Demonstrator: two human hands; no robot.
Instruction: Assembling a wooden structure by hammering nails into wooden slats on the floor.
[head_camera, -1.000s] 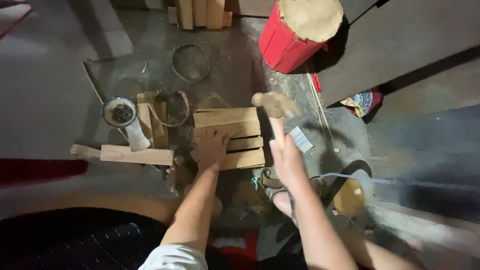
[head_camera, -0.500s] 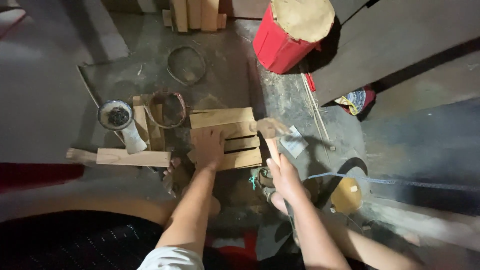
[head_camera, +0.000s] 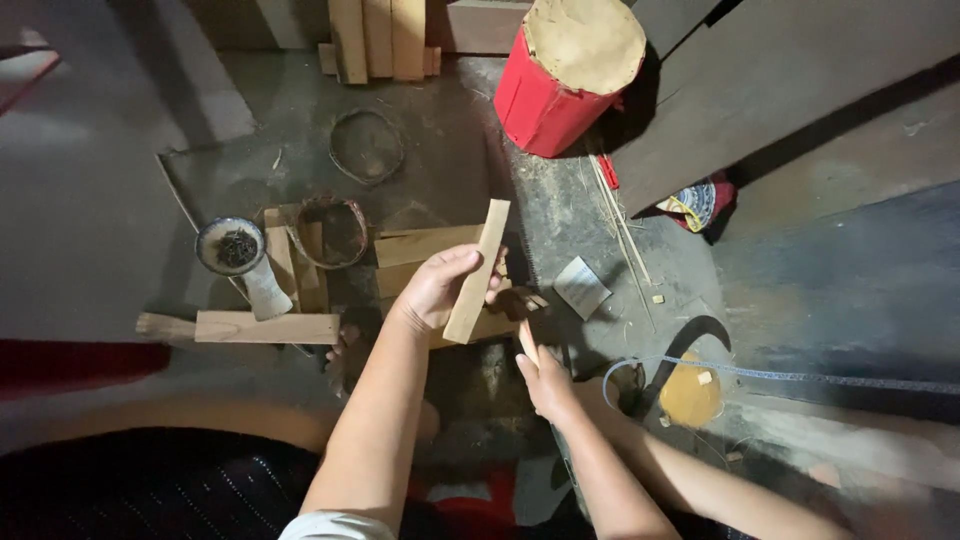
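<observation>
Floor (head_camera: 450, 170): grey concrete, dusty, lying in dim light w/ dark corners. Red drum (head_camera: 560, 85) w/ tan top standing at upper centre. Upright planks (head_camera: 375, 38) leaning at top edge. Large dark boards (head_camera: 790, 70) slanting across upper right. Wire ring (head_camera: 366, 146) lying flat nr centre. Bowl of dark bits (head_camera: 230, 246) sitting at left.
</observation>
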